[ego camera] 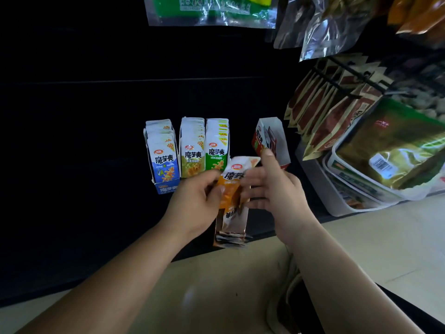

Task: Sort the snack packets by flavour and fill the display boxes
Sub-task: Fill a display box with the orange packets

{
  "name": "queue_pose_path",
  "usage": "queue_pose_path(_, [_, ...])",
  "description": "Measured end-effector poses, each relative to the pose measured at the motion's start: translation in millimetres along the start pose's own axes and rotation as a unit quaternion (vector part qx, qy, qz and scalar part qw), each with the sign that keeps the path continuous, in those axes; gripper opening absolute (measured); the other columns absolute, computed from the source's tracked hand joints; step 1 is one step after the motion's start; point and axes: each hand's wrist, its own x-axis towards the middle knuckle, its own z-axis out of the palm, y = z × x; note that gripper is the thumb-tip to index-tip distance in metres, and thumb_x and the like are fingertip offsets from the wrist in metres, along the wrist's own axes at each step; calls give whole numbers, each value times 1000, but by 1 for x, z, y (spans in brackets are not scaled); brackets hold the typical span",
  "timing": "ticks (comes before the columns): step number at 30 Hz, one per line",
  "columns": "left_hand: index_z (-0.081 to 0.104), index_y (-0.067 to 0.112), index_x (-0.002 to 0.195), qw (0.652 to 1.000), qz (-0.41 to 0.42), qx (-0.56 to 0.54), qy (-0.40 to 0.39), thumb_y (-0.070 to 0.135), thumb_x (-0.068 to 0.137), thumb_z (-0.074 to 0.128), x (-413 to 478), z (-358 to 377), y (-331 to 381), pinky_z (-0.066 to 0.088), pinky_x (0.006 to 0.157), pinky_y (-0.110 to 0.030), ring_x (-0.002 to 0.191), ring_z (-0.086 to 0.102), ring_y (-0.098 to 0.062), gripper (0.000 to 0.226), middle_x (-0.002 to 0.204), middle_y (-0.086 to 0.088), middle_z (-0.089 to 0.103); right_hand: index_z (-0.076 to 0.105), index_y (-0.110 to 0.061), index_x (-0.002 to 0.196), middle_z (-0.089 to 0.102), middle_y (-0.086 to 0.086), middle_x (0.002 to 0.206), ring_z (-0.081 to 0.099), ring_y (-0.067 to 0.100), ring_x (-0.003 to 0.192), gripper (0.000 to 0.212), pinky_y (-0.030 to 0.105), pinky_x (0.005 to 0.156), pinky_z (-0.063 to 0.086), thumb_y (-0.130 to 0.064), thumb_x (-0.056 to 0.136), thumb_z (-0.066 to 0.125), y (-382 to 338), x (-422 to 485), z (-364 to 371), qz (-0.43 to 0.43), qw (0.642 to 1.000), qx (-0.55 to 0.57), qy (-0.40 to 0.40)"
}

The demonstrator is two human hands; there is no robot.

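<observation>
My left hand [196, 201] grips an orange snack packet [232, 183] by its left edge, thumb across the front. My right hand [272, 186] is beside it with fingers straight, touching the packet's right side. Below the packet an orange display box [231, 225] lies at the front edge of the dark shelf, with packets showing at its near end. Behind stand a blue box [163, 155], a yellow-green box [192, 150] and a green box [216, 148], each full of packets. A red box [269, 141] stands tilted to the right, holding a few packets.
Brown and red pouches [330, 109] hang on pegs at the right. A white tub holding a gold-green bag [390, 153] sits on the right shelf. Clear bags [212, 10] hang overhead. Beige floor [216, 297] lies below the shelf edge.
</observation>
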Motion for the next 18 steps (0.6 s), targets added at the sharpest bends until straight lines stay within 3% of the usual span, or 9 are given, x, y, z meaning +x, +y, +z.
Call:
queue_pose_path(3, [69,28,91,993,-55,-84,-55,7,102,61,-1,-2,3,56,75,-29,83,70,-5,26,86,14,75,68,-27,123,76,3,105,73,21,87,32,35,71,62,-41,95,72,7,2,-7,-41,999,-30,-6])
queue_pose_path(6, [72,26,104,987,-71,-98,-102,6,102,60,-2,3,2,59,85,-25,95,73,-6,24,99,9,78,74,-17,107,79,5,93,71,11,76,17,25,62,58,-27,93,76,16,3,-9,-83,993,-72,-37])
queue_pose_path(9, [68,35,117,991,-110,-31,-72,3,101,59,1,9,-12,53,86,-14,98,67,0,36,106,15,71,73,-15,94,78,7,89,71,17,76,11,30,66,58,-26,94,76,28,8,-14,-95,989,-110,-8])
queue_pose_path(12, [64,25,130,983,-181,-6,-44,-1,101,54,1,10,-25,51,91,-20,109,66,-12,40,116,8,65,75,-22,94,78,0,88,72,14,84,9,31,73,59,-27,99,70,41,10,-19,-65,985,-154,-30])
queue_pose_path(15, [68,24,117,978,-197,-12,-63,-3,100,51,-2,11,-33,48,82,-18,108,67,-14,36,112,8,67,76,-23,95,74,6,87,66,16,75,18,30,69,54,-31,103,62,67,9,-20,-26,970,-229,-76])
queue_pose_path(18, [72,27,102,980,-190,-5,-64,8,102,56,-1,13,-37,49,78,-18,101,69,-9,25,104,11,71,78,-29,102,76,-1,92,68,8,86,30,24,76,51,-44,105,53,91,7,-17,55,952,-280,-115])
